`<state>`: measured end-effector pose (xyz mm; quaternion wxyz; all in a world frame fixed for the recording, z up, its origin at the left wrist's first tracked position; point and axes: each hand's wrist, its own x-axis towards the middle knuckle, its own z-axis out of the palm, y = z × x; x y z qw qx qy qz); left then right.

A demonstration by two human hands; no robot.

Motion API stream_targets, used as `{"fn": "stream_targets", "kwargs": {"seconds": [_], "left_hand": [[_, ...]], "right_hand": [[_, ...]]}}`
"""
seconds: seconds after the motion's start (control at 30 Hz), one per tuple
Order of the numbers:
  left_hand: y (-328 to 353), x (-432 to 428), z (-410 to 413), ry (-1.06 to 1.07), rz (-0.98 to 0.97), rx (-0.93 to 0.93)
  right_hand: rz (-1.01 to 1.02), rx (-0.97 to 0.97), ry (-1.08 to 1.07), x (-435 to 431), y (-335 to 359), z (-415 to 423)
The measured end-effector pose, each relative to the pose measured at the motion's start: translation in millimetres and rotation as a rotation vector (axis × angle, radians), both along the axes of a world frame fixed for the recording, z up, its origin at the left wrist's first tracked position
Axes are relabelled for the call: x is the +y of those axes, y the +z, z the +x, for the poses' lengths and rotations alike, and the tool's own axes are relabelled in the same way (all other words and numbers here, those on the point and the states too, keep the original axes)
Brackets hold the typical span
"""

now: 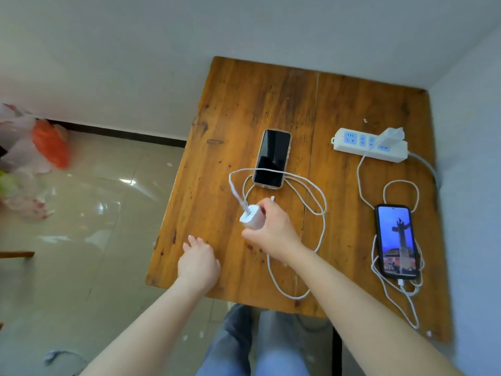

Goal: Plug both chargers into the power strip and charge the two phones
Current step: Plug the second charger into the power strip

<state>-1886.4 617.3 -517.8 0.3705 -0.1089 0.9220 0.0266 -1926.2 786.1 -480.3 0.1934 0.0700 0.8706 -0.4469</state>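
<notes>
My right hand (271,232) grips a white charger block (252,219) just above the wooden table (244,104); its white cable (322,213) loops loosely around the hand and across the bottom of a dark-screened phone (272,158) lying mid-table. My left hand (199,260) rests flat on the table near the front left edge, holding nothing. A white power strip (352,146) lies at the back right with a second white charger (391,135) plugged in. That charger's cable runs to a black-cased phone (396,241) with a lit screen at the right.
The table stands in a corner, with white walls behind and to the right. The strip's grey cord (431,169) drops off the right edge. Plastic bags (48,143) lie on the tiled floor at the left. My knees in jeans (244,346) are below the front edge.
</notes>
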Motion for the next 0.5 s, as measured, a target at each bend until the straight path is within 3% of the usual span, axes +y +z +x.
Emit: {"fn": "stream_targets", "kwargs": {"seconds": [0.13, 0.3, 0.5], "left_hand": [[18.9, 29.2, -39.8, 0.108, 0.031, -0.115], [35.8, 97.4, -90.9, 0.048, 0.317, 0.2], [37.1, 185.3, -152.4, -0.089, 0.481, 0.286]], "right_hand": [[-0.164, 0.043, -0.127, 50.5, 47.3, -32.4], [-0.252, 0.069, -0.25, 126.4, 77.0, -82.6], [-0.14, 0.016, -0.387, 215.1, 64.1, -141.8]]}}
